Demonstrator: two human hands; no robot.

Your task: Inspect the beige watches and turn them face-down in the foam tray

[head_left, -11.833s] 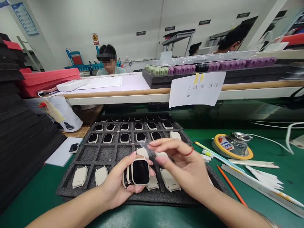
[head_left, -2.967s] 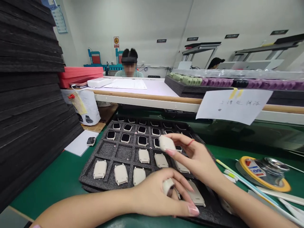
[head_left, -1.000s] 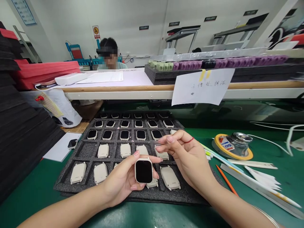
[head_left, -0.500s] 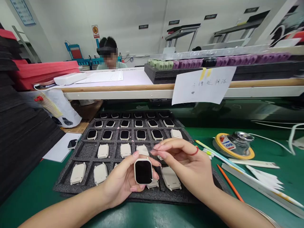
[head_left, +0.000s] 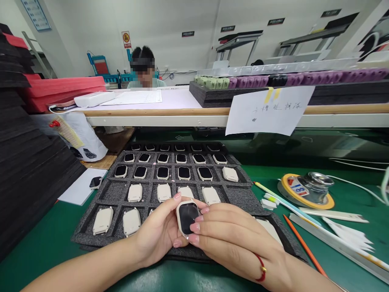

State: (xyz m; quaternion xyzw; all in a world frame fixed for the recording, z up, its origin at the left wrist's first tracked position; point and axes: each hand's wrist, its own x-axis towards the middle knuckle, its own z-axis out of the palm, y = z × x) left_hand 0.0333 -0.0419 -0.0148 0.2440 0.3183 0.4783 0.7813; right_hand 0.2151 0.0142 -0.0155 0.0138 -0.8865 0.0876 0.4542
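My left hand [head_left: 158, 233] grips a cream smartwatch body [head_left: 186, 216] with its black screen facing up, just above the near edge of a dark foam tray [head_left: 240, 196]. My right hand [head_left: 231, 237] lies against the watch from the right, its fingertips pressed on the screen's right edge. The tray's pockets hold several more watch bodies: the far rows [head_left: 163, 172] lie screen up, the near rows [head_left: 103, 220] lie back up.
A tape roll with a metal dispenser [head_left: 306, 190], pens, an orange pencil [head_left: 304, 245] and white strips lie on the green mat to the right. Stacked black foam trays [head_left: 27, 178] rise at the left. A shelf with a paper note [head_left: 269, 111] runs behind; a person sits beyond it.
My right hand came down from above the tray, where it pinched a clear film, and now rests on the watch. The watch has tilted slightly in my left hand.
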